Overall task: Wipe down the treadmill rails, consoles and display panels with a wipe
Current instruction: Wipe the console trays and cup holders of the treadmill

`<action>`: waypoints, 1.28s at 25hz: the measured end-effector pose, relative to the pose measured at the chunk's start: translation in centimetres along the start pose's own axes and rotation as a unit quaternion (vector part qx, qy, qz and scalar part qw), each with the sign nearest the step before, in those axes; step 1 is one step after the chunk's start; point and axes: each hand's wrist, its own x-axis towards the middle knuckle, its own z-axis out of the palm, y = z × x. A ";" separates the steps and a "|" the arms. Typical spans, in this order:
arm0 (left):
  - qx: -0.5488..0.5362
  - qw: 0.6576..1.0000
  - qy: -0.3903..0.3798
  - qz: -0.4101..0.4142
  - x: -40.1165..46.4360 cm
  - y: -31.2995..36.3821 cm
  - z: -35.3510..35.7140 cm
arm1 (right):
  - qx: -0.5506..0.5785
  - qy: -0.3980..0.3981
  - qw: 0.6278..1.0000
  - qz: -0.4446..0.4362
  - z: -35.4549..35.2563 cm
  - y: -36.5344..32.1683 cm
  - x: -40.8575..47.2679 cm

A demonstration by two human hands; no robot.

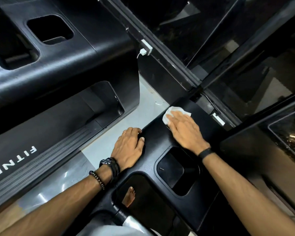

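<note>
While a person is leaning over a black treadmill console (160, 143) in the lower middle of the frame, the right hand (184, 132) is lying flat with fingers straight and together, pressing a crumpled white wipe (167, 114) against the console's upper corner, just right of centre. Most of the wipe is showing beyond the fingertips, with part of it hidden under the palm. A thin black band (206, 153) is circling the right wrist.

The left hand (129, 147) is resting on the console's left edge, fingers bent over the rim and holding nothing else; a ring is showing on one finger. A dark watch (107, 162) and a beaded bracelet (97, 179) are sitting on the left wrist.

Below the right hand, a recessed cup holder (174, 171) is opening in the console. Through another opening at the bottom centre, a bare foot (129, 196) is showing. A second black treadmill (49, 65) is filling the upper left of the frame, with pale grey floor (143, 106) between the two machines.
</note>
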 end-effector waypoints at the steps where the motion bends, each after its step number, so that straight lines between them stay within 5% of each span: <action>1: 0.003 1.000 -0.005 0.007 0.3 0.2 0.1 | -0.014 -0.013 0.999 0.040 -0.1 0.4 1.8; 7: -0.009 1.000 -0.003 0.021 2.7 2.3 0.1 | -0.014 -0.039 0.998 -0.038 0.6 -3.4 0.5; 12: 0.019 0.999 -0.022 0.024 2.5 2.1 0.9 | -0.016 -0.011 0.976 0.216 0.1 1.6 5.0; 17: 0.021 0.999 -0.026 0.026 2.3 2.1 0.7 | -0.049 -0.069 0.994 0.064 1.6 -2.9 6.7; 21: 0.023 0.999 -0.022 0.024 2.3 2.0 0.8 | -0.047 -0.051 0.976 0.205 -0.2 -0.2 8.9; 25: 0.028 0.999 -0.033 0.030 2.3 2.1 0.6 | -0.060 -0.142 0.980 0.124 1.6 -2.0 10.2; 29: 0.029 0.999 -0.034 0.029 2.3 2.1 0.7 | -0.038 -0.116 0.970 0.208 -0.1 -0.9 11.0; 32: 0.030 0.998 -0.038 0.028 2.4 2.1 0.5 | -0.024 -0.158 0.975 0.155 0.6 -1.7 10.7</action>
